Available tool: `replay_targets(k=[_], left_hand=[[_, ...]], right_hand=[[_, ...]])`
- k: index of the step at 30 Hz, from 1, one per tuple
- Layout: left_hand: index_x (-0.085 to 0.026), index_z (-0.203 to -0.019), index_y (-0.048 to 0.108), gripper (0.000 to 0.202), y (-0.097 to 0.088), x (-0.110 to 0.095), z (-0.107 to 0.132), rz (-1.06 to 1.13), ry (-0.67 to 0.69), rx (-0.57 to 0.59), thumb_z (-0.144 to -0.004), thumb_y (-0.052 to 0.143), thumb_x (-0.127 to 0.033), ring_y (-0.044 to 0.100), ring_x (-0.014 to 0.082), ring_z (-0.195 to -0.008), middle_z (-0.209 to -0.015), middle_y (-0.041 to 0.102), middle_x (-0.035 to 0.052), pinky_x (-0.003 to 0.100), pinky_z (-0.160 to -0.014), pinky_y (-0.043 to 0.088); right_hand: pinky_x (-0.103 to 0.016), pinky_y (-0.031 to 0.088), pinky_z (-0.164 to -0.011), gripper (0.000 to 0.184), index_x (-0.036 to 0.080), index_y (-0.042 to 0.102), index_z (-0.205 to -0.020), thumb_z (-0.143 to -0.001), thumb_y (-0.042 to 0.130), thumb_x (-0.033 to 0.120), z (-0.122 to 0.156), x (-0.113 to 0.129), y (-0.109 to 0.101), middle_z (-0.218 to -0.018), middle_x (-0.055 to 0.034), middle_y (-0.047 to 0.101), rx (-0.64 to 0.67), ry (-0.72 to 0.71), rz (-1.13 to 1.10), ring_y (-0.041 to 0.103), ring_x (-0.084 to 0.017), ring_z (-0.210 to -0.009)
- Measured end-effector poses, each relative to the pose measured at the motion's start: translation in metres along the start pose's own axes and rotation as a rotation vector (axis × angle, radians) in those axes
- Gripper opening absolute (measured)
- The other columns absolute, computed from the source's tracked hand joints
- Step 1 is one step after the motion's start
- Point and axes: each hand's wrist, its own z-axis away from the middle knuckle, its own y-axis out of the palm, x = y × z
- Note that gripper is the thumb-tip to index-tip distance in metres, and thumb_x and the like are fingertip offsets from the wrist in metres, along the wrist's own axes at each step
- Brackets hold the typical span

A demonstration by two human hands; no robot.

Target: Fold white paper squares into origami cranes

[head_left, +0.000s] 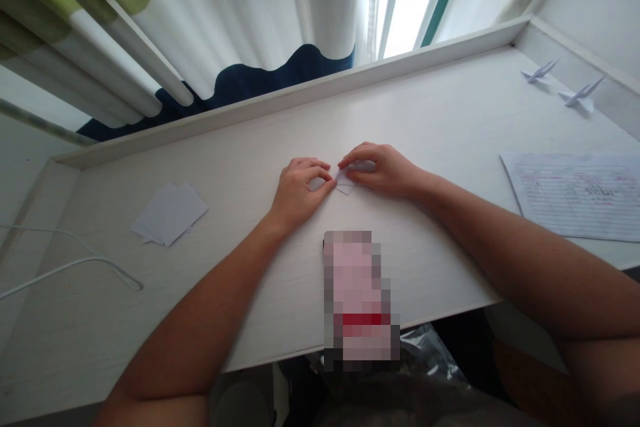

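In the middle of the white desk, a small piece of folded white paper lies between my two hands. My left hand pinches its left side, thumb and forefinger meeting near the centre. From the other side, my right hand has its thumb and fingers closed on the right part of the paper. The fingers cover much of the paper, so its full folded shape is hidden.
White paper sheets lie stacked at left, near a white cable. Two folded paper cranes stand at the back right, beyond a lined notebook page. A blurred-out phone-like object lies at the front edge. Curtains hang behind.
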Motion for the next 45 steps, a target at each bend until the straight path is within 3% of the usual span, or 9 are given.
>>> replay_targets(k=[8, 14, 20, 31, 36, 39, 45], left_hand=[[-0.023, -0.084, 0.073, 0.011, 0.001, 0.001, 0.0, 0.015, -0.042, -0.011, -0.096, 0.073, -0.023, 0.066, 0.0281, -0.123, -0.12, 0.081, 0.0062, 0.054, -0.116, 0.051], [-0.023, -0.081, 0.073, 0.013, 0.006, 0.002, -0.001, -0.069, -0.172, -0.062, -0.092, 0.08, -0.028, 0.057, 0.0339, -0.127, -0.125, 0.074, 0.0093, 0.06, -0.116, 0.048], [-0.023, -0.081, 0.072, 0.016, 0.01, 0.007, -0.002, -0.093, -0.163, -0.064, -0.093, 0.078, -0.031, 0.056, 0.0333, -0.126, -0.126, 0.072, 0.0083, 0.059, -0.114, 0.048], [-0.024, -0.081, 0.07, 0.014, 0.01, 0.001, -0.003, -0.092, -0.187, -0.055, -0.091, 0.078, -0.029, 0.056, 0.0351, -0.127, -0.126, 0.073, 0.0078, 0.059, -0.113, 0.047], [-0.029, -0.1, 0.075, 0.008, 0.007, -0.002, -0.001, -0.085, -0.158, -0.049, -0.093, 0.077, -0.025, 0.057, 0.0346, -0.126, -0.124, 0.075, 0.0053, 0.058, -0.113, 0.046], [-0.03, -0.098, 0.077, 0.008, 0.006, -0.002, 0.0, -0.075, -0.097, -0.037, -0.095, 0.075, -0.022, 0.058, 0.0333, -0.128, -0.125, 0.077, 0.0034, 0.057, -0.115, 0.045], [-0.03, -0.117, 0.079, 0.024, 0.004, -0.003, 0.001, -0.075, -0.031, -0.016, -0.098, 0.073, -0.016, 0.061, 0.0292, -0.131, -0.129, 0.08, 0.0026, 0.053, -0.117, 0.045]], right_hand=[[-0.043, 0.057, -0.095, 0.021, 0.024, 0.082, -0.102, -0.085, 0.07, 0.02, -0.002, 0.002, 0.004, -0.107, -0.0072, 0.082, -0.033, 0.039, 0.037, 0.073, -0.026, -0.102], [-0.046, 0.056, -0.095, 0.014, 0.022, 0.083, -0.095, -0.087, 0.073, 0.026, -0.002, 0.002, 0.005, -0.103, -0.0094, 0.081, -0.031, 0.015, 0.009, 0.072, -0.029, -0.101], [-0.045, 0.056, -0.095, 0.016, 0.026, 0.085, -0.087, -0.091, 0.07, 0.023, -0.002, 0.002, 0.006, -0.099, -0.0068, 0.082, -0.048, -0.015, -0.041, 0.072, -0.027, -0.099], [-0.044, 0.058, -0.093, 0.021, 0.024, 0.084, -0.104, -0.087, 0.075, 0.031, 0.002, 0.007, 0.004, -0.106, -0.0077, 0.084, -0.055, 0.056, -0.05, 0.075, -0.027, -0.098], [-0.047, 0.056, -0.097, 0.015, 0.026, 0.085, -0.097, -0.086, 0.075, 0.027, 0.002, 0.005, 0.002, -0.103, -0.0068, 0.084, -0.026, -0.003, 0.015, 0.074, -0.029, -0.101], [-0.046, 0.056, -0.096, 0.015, 0.026, 0.084, -0.092, -0.091, 0.07, 0.027, 0.001, 0.004, 0.004, -0.1, -0.0067, 0.083, -0.053, -0.006, 0.018, 0.073, -0.027, -0.098], [-0.043, 0.055, -0.094, 0.015, 0.024, 0.082, -0.088, -0.089, 0.067, 0.022, 0.0, 0.001, 0.006, -0.096, -0.0062, 0.081, -0.079, -0.001, 0.039, 0.071, -0.026, -0.095]])
